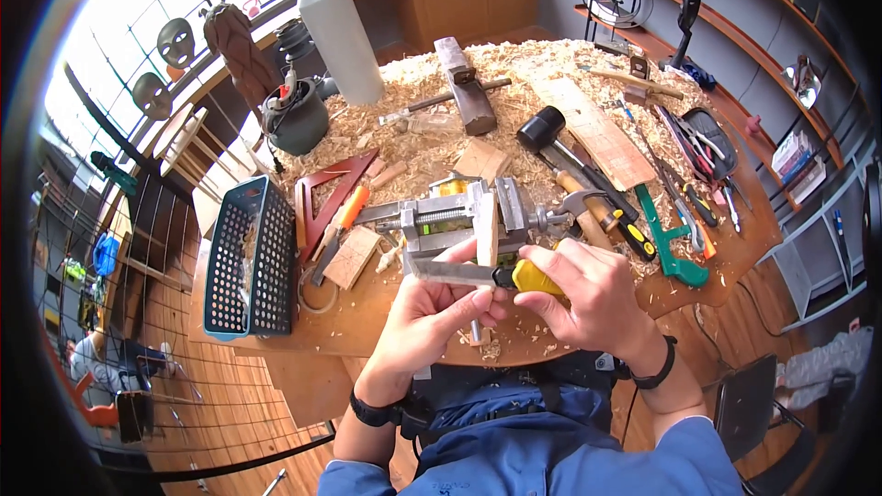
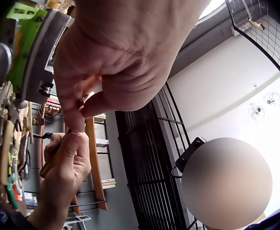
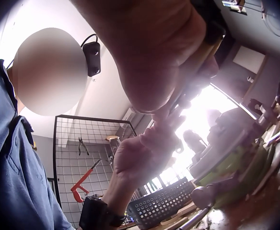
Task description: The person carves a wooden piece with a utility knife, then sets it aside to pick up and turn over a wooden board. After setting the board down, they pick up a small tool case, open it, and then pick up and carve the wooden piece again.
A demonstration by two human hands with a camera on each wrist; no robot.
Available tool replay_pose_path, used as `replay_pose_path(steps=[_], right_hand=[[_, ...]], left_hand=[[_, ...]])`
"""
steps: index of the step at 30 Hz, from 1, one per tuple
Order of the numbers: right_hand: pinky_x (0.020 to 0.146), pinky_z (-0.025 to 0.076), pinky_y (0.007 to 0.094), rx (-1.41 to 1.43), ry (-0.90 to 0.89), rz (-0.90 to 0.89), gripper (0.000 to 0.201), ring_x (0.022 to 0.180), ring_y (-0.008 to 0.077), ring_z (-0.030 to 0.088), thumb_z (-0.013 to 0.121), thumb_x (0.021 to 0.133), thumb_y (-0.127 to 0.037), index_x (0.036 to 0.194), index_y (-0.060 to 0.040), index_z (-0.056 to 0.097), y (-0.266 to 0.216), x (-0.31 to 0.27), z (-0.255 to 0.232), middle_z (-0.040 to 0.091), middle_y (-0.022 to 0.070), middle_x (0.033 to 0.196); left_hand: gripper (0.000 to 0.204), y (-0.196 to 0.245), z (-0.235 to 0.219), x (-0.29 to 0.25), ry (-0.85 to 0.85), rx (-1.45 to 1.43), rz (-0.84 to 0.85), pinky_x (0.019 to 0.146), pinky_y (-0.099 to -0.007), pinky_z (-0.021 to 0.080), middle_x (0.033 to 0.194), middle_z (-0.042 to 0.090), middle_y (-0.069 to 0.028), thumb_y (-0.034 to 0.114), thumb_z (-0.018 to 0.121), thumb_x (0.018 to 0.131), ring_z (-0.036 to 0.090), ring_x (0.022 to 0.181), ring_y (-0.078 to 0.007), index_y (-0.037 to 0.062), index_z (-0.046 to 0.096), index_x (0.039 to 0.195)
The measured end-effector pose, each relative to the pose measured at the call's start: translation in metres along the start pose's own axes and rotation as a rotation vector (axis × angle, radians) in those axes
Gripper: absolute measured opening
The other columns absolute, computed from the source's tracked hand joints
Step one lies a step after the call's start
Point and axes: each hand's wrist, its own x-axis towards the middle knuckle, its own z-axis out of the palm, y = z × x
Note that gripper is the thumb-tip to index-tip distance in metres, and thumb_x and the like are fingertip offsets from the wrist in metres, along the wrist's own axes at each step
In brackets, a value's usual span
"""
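Observation:
A chisel with a yellow and black handle (image 1: pixel 537 279) lies crosswise in front of the vise, its flat steel blade (image 1: pixel 448 273) pointing left. My right hand (image 1: pixel 588 292) grips the handle, thumb below and fingers over the top. With my left hand (image 1: pixel 424 317) I hold the blade near the handle, thumb on the near side and fingers behind. Just beyond, a metal bench vise (image 1: pixel 441 231) holds an upright pale wood piece (image 1: pixel 487 228). In the left wrist view the left hand (image 2: pixel 111 72) hides most of the blade; the right hand (image 2: pixel 68 165) shows below it.
Wood shavings (image 1: pixel 404 152) cover much of the bench. Left of the vise are a perforated basket (image 1: pixel 250 257), an orange-handled chisel (image 1: pixel 353 208) and a wood block (image 1: pixel 352 257). To the right lie a black mallet (image 1: pixel 542 129), a green-handled saw (image 1: pixel 678 266) and several hand tools.

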Motion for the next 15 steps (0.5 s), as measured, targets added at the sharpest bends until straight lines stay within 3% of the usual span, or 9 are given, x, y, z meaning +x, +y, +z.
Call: replay_pose_path(steps=[5,7,8,9,11,12,13,15], right_hand=[[0.060,0.052,0.0414,-0.051,-0.008,0.063,0.049,0.068,0.0327,0.065,0.076,0.090,-0.041,0.120,-0.0035,0.068,0.005,0.003,-0.005,0.063,0.0136,0.081],[0.059,0.053,0.0408,-0.039,0.023,0.101,0.047,0.071,0.0322,0.067,0.075,0.090,-0.043,0.116,-0.0042,0.067,0.003,0.003,-0.006,0.063,0.0111,0.080],[0.059,0.051,0.0370,0.018,0.074,0.122,0.046,0.067,0.0263,0.065,0.077,0.091,-0.040,0.116,-0.0028,0.067,0.004,0.001,-0.003,0.062,0.0103,0.077],[0.059,0.051,0.0370,0.020,0.072,0.122,0.046,0.067,0.0263,0.065,0.077,0.091,-0.040,0.116,-0.0028,0.067,0.002,0.000,-0.002,0.062,0.0103,0.077],[0.061,0.047,0.0332,0.488,0.068,0.432,0.044,0.065,0.0179,0.059,0.079,0.092,-0.036,0.115,-0.0016,0.066,-0.007,0.001,-0.004,0.059,0.0095,0.076],[0.062,0.044,0.0314,0.696,0.000,0.599,0.037,0.066,0.0133,0.053,0.080,0.091,-0.030,0.109,-0.0004,0.066,-0.014,0.002,-0.007,0.057,0.0080,0.074],[0.062,0.044,0.0314,0.697,0.006,0.603,0.037,0.066,0.0133,0.053,0.080,0.091,-0.030,0.109,-0.0004,0.066,-0.015,0.001,-0.004,0.057,0.0080,0.074],[0.062,0.044,0.0325,0.666,-0.037,0.568,0.031,0.067,0.0161,0.055,0.081,0.090,-0.026,0.102,-0.0006,0.068,-0.012,-0.004,0.006,0.059,0.0079,0.076]], left_hand=[[0.066,-0.003,0.001,0.000,-0.038,-0.023,-0.076,0.080,-0.0279,0.057,0.111,0.070,-0.0113,0.003,0.061,0.103,0.072,0.092,-0.0175,0.0018,0.029,0.161],[0.075,-0.005,0.004,0.001,-0.042,-0.137,-0.026,0.080,-0.0300,0.059,0.115,0.067,-0.0139,0.000,0.060,0.102,0.072,0.095,-0.0205,0.0095,0.020,0.165],[0.075,-0.004,0.004,0.003,-0.041,-0.139,-0.028,0.080,-0.0300,0.059,0.115,0.067,-0.0139,0.000,0.060,0.102,0.072,0.095,-0.0205,0.0095,0.020,0.165],[0.083,-0.004,0.004,0.005,-0.044,-0.150,-0.002,0.081,-0.0315,0.060,0.119,0.065,-0.0149,-0.003,0.060,0.101,0.072,0.096,-0.0212,0.0140,0.012,0.166],[0.091,-0.005,0.012,0.007,-0.044,-0.160,0.022,0.083,-0.0330,0.061,0.122,0.063,-0.0159,-0.006,0.059,0.100,0.072,0.098,-0.0219,0.0186,0.004,0.167],[0.096,-0.008,0.021,0.010,0.043,-0.105,0.095,0.083,-0.0335,0.062,0.127,0.062,-0.0181,-0.010,0.060,0.097,0.073,0.100,-0.0226,0.0185,0.001,0.167],[0.101,-0.010,0.025,0.011,0.126,-0.050,0.166,0.083,-0.0339,0.063,0.131,0.061,-0.0203,-0.014,0.061,0.095,0.073,0.101,-0.0232,0.0184,-0.001,0.167],[0.105,-0.016,0.027,0.013,0.050,0.112,0.176,0.091,-0.0340,0.061,0.129,0.060,-0.0174,-0.017,0.057,0.095,0.072,0.104,-0.0211,0.0204,-0.012,0.165]])
